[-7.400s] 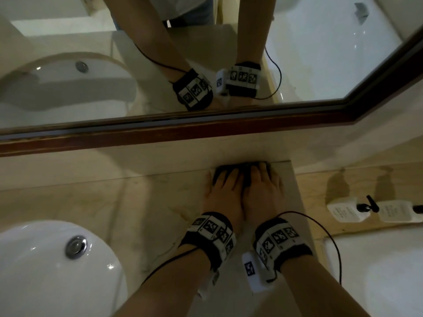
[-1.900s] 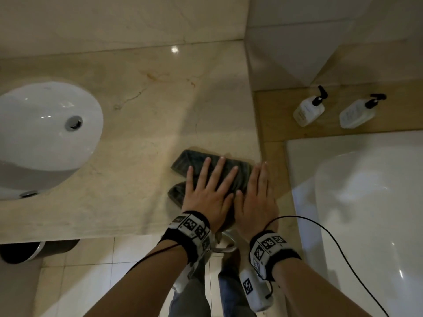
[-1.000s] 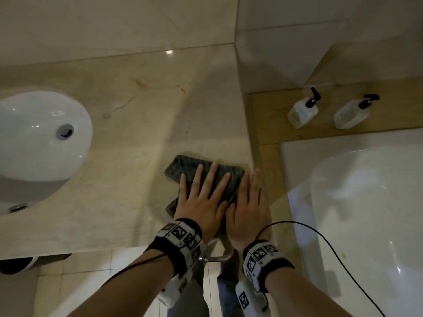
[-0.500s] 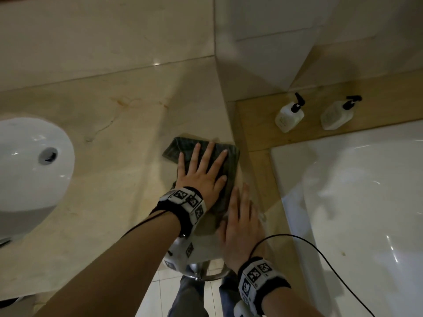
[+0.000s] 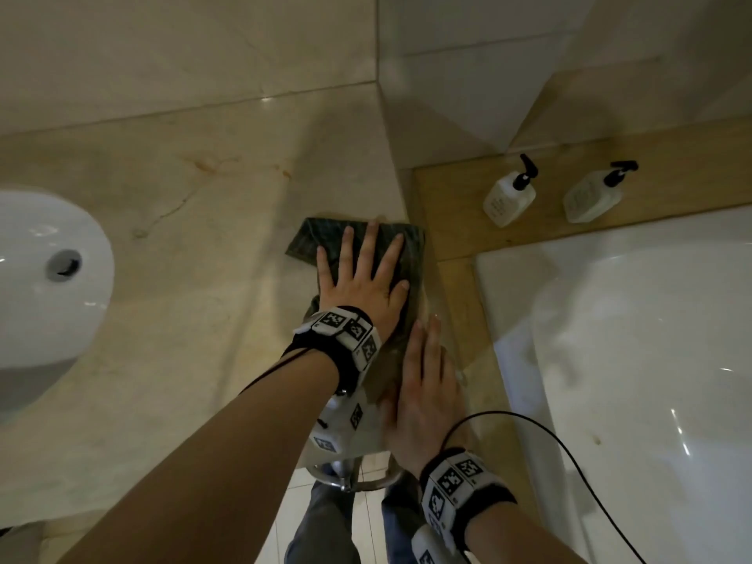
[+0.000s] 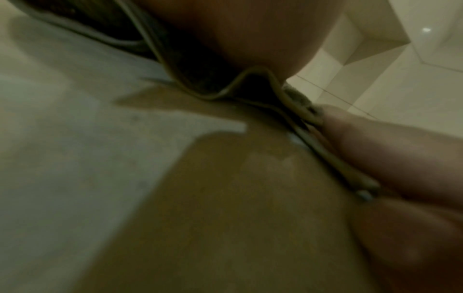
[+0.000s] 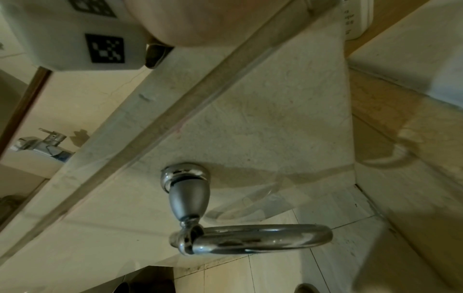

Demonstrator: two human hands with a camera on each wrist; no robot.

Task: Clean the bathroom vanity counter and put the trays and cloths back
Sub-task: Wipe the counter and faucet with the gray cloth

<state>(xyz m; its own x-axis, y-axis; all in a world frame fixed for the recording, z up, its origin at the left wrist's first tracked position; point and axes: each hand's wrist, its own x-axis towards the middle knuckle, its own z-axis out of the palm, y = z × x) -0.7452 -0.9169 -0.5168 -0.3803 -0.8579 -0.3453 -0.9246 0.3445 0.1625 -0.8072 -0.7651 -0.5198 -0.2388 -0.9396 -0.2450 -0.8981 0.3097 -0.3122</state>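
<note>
- White sink basin (image 5: 49, 278) is sunk into the marble surface (image 5: 183, 278); two pump bottles (image 5: 508, 197) stand on the wooden ledge.
- Left hand (image 5: 362, 282) presses the dark cloth (image 5: 325, 238) near the surface's right edge, fingers straight and spread.
- Right hand (image 5: 423, 400) lies flat just behind it, fingers together.

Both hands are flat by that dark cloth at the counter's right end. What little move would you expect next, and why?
Probably a short push of the cloth away from the person, toward the back wall. The left hand lies flat on it with fingers spread, the right hand flat on the counter nearer the front edge, and bare marble lies beyond the cloth. That is only a guess.
</note>
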